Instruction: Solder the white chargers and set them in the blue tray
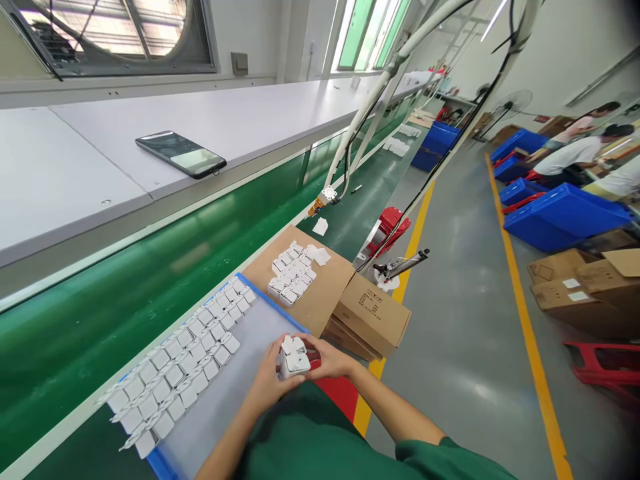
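My left hand (269, 381) and my right hand (329, 359) are closed around a small group of white plastic cases (295, 357), close in front of my body. The fingers press from both sides, and the tops of the cases face up. To the left, many similar white cases with thin tabs stand in tight rows (187, 363) on a translucent sheet with a blue edge (220, 393). Beyond my hands, another cluster of white cases (293, 273) sits on a brown cardboard sheet (327, 290). How the held cases are joined is too small to tell.
A jointed arm with an orange tool (317, 205) hangs over the green bench. A phone (183, 155) lies on the white shelf (240, 123). Cardboard boxes (373, 313) and a red stool (391, 230) stand at the right. Across the aisle, people work beside blue bins (565, 213).
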Tool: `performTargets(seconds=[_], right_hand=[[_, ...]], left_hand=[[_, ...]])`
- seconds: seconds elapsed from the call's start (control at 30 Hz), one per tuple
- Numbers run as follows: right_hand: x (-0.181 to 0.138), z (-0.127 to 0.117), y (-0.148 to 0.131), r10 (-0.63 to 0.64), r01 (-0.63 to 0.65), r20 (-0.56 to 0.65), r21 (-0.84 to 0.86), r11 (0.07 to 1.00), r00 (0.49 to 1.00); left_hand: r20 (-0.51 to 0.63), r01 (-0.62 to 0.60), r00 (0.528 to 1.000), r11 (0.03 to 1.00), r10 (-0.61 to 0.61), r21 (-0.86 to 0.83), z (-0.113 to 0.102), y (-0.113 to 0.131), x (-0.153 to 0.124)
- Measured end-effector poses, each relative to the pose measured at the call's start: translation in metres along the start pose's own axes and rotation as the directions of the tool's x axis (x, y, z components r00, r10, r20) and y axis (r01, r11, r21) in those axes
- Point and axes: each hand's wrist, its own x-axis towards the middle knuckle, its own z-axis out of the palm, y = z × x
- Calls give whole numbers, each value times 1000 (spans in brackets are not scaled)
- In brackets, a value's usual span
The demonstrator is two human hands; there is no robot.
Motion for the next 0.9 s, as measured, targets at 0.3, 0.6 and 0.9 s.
performTargets(seconds=[0.3,0.6,0.9], right_hand=[[48,-123,12,-43,37,-562,-22,999,826],[139,-210,37,12,-128,-767,-91,988,642],[165,-213,45,-17,-67,-664,-101,993,748]], left_hand=[[-176,80,979,991,-98,-107,-16,-41,-16],[-285,249,922,965,-261,-79,-23,-60,-37],[-398,249,867,952,-301,-178,-24,-82,-59]])
